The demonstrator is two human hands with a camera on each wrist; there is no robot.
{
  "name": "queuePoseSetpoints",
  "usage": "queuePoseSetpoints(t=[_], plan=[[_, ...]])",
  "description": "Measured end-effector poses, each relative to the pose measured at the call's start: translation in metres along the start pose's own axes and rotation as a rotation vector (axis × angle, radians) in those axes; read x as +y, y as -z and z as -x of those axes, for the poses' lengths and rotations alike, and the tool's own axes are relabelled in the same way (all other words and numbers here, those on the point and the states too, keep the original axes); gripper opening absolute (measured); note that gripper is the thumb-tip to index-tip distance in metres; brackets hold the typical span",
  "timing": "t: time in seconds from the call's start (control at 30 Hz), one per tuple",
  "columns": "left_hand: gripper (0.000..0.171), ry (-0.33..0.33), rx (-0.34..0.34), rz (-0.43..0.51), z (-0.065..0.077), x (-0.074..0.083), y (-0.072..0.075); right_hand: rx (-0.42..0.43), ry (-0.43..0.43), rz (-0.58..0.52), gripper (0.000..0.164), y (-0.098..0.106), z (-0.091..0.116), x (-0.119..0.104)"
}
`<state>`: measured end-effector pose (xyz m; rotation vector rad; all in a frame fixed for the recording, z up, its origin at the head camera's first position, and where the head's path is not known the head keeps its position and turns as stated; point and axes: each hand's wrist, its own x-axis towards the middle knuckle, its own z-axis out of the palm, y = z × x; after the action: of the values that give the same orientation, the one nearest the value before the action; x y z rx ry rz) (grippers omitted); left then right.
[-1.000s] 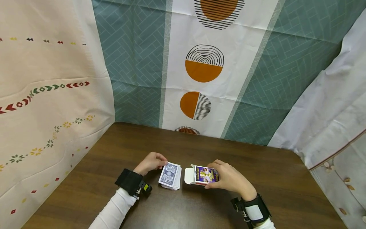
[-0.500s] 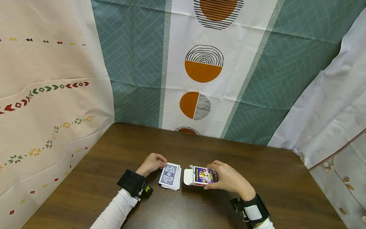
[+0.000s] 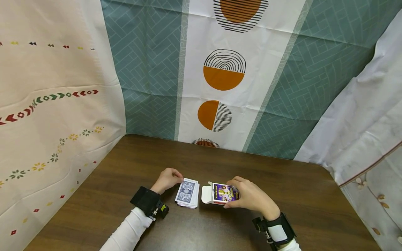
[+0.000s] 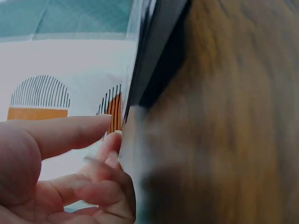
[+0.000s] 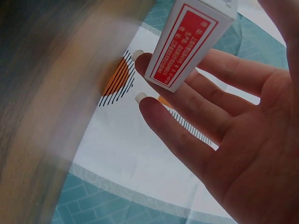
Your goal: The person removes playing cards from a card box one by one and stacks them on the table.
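A deck of playing cards [image 3: 187,191], blue-patterned backs up, lies slightly uneven near the middle of the table. My left hand [image 3: 166,180] pinches the far left corner of the cards between thumb and fingertips. The left wrist view shows the deck [image 4: 156,51] edge-on beside the thumb [image 4: 70,135]. Just right of the deck, my right hand [image 3: 253,197] grips a purple playing-card box [image 3: 224,192] by its right end. The box's white end flap hangs open toward the cards. A red-and-white end of the box [image 5: 187,44] shows in the right wrist view, against the fingers.
The brown wooden table [image 3: 150,157] reaches back to a teal-and-white patterned cloth [image 3: 150,87]. A cream cloth [image 3: 56,104] borders the left side and a white cloth [image 3: 355,132] the right. Each wrist wears a black strap [image 3: 146,200] with a small camera.
The left hand and wrist have shifted very slightly right, and the right hand with the box very slightly left. Both grips stay the same.
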<state>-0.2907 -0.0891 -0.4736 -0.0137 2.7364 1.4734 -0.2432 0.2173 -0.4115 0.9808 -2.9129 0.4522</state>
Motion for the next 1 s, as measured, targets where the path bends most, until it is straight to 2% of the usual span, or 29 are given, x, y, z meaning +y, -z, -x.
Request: queuePoseSetpoints(t=[0.1, 0.17, 0.23, 0.33, 0.4, 0.47, 0.67, 0.83, 1.0], plan=[[0.006, -0.056, 0.030, -0.058, 0.007, 0.012, 0.002, -0.001, 0.004, -0.006, 0.064, -0.001, 0.000, 0.000], [0.006, -0.115, 0.009, -0.063, 0.015, 0.024, 0.002, 0.000, 0.011, -0.006, 0.064, -0.001, 0.001, 0.000], [0.007, -0.184, -0.062, -0.039, 0.024, 0.039, 0.000, 0.002, 0.015, -0.009, 0.064, 0.000, 0.001, 0.000], [0.010, -0.279, -0.215, -0.017, 0.038, 0.057, -0.008, 0.003, 0.017, -0.015, 0.064, 0.000, 0.000, 0.000], [0.012, -0.317, -0.288, -0.018, 0.045, 0.064, -0.015, 0.001, 0.016, -0.025, 0.063, 0.001, 0.000, -0.001], [0.014, -0.323, -0.323, -0.018, 0.050, 0.066, -0.023, 0.000, 0.016, -0.033, 0.064, 0.001, 0.000, -0.003], [0.024, -0.296, -0.269, 0.004, 0.056, 0.065, -0.035, -0.003, 0.033, -0.024, 0.064, 0.001, 0.000, -0.007], [0.029, -0.311, -0.221, 0.003, 0.058, 0.066, -0.039, 0.006, 0.046, -0.018, 0.063, 0.002, 0.000, -0.008], [0.024, -0.290, -0.228, 0.047, 0.058, 0.066, -0.041, 0.016, 0.053, -0.019, 0.063, 0.003, 0.001, -0.009]])
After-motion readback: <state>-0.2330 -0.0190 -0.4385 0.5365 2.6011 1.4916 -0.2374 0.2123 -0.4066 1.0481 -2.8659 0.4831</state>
